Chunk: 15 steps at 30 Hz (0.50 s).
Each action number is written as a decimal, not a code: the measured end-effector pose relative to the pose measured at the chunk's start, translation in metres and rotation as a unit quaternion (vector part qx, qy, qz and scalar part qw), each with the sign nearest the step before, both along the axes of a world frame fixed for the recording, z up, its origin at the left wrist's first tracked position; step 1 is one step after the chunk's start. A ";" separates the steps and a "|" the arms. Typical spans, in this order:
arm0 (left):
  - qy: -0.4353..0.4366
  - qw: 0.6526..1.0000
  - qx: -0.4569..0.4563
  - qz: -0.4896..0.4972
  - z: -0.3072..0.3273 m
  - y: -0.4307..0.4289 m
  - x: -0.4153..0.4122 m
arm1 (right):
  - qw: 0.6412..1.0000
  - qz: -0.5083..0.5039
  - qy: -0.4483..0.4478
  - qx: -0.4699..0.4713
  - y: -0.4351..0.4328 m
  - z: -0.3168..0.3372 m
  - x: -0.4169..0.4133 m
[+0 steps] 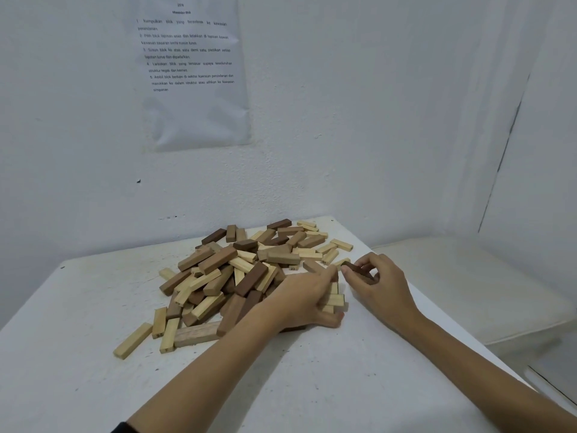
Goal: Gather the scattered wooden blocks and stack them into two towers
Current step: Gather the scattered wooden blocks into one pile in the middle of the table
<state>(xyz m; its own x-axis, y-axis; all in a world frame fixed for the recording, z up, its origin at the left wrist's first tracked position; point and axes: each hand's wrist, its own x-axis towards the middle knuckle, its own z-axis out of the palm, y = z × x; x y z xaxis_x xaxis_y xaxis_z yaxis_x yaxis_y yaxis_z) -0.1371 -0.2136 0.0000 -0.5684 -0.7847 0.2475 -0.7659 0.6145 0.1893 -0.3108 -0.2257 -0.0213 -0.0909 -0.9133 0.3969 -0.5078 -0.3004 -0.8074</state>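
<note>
— White walls meet in a corner behind that white table point(93, 307), with a printed sheet point(196, 114) stuck up above it. See the wooden blocks?
— Yes, 1 big pile point(237, 270) heaped toward the far side of the tabletop, pale and dark brown mixed, lying every which way. A few strays lie flat at the near left, like that pale block point(132, 340).
— Any stacking?
— Only a short stack of pale blocks point(335, 299) at the pile's near right edge. The left hand point(306, 295) covers most of it, so I can't count the layers.
— How does it hold?
— Cupped round the stack, fingers over the far side, thumb low on the near side.
— And the right hand point(379, 284)?
— Just beside it, to the right. It pinches 1 dark brown block point(356, 270) between thumb and fingertips, close to the left hand's fingertips. Whether that block touches the table, I can't tell.
— Anything else?
— A white bench point(468, 292), lower, right of the table.
</note>
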 end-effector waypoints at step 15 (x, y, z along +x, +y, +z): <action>0.359 0.910 -0.099 0.184 0.049 -0.004 0.079 | 0.967 0.131 -0.208 0.069 -0.012 0.049 0.086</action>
<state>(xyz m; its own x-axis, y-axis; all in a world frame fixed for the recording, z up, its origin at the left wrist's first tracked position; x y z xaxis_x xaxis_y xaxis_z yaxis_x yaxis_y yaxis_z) -0.0586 -0.2177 0.0489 0.0876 -0.7893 0.6078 -0.6491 0.4176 0.6359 -0.2248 -0.2379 0.0275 0.0258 -0.9681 0.2493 -0.0514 -0.2503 -0.9668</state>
